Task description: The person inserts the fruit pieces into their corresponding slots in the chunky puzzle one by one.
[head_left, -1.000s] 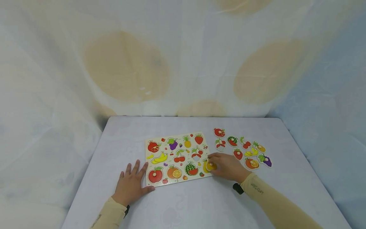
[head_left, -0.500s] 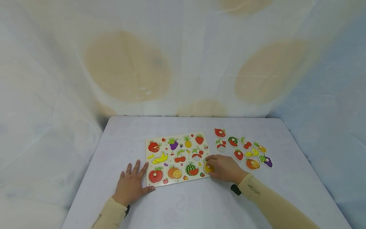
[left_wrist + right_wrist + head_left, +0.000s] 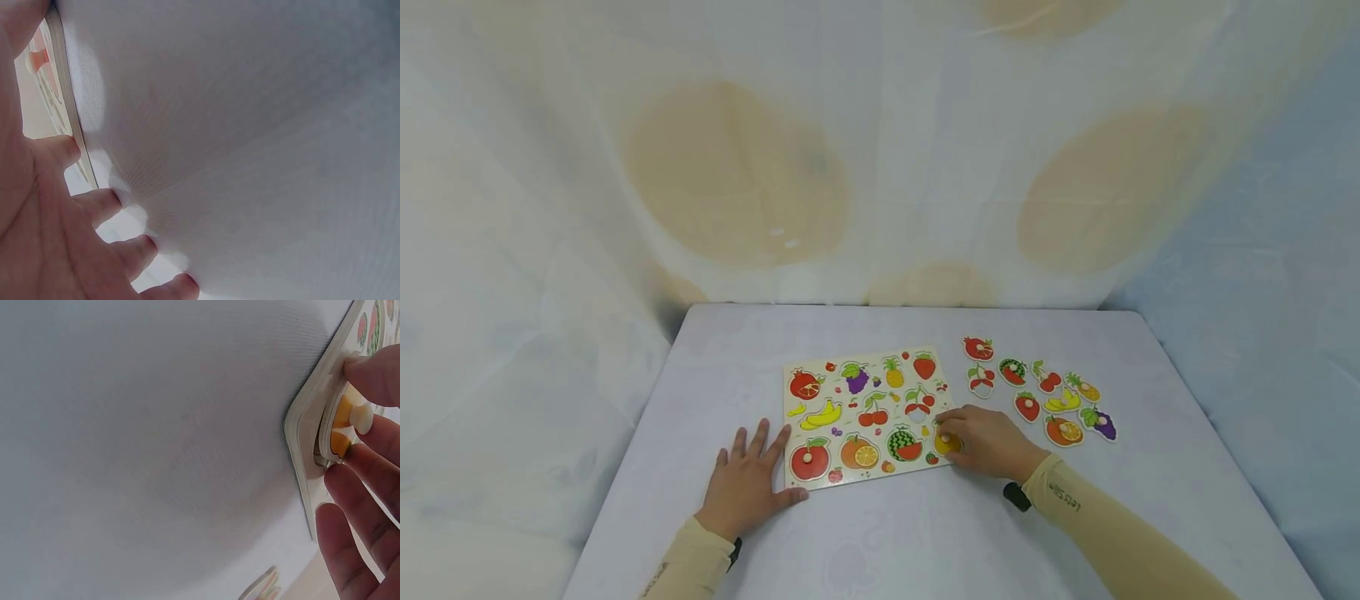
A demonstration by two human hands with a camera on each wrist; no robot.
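Observation:
A wooden fruit puzzle board lies on the table in the head view. My left hand rests at its near left corner with fingers spread; in the left wrist view the thumb and a finger touch the board's edge. At the board's near right corner, my right hand holds a yellow fruit puzzle piece with a knob. The right wrist view shows that piece slightly tilted over its recess, one edge raised, with fingertips around it. An apple piece with a knob sits in the board's near left recess.
Several loose knobbed fruit pieces lie right of the board, among them an orange, a strawberry, bananas, grapes and a watermelon. A white cloth covers the table. Draped cloth walls stand behind and at both sides.
My right hand has moved slightly left, bringing the yellow puzzle piece over its printed recess, and has barely moved in the last half second. My left hand stays in place.

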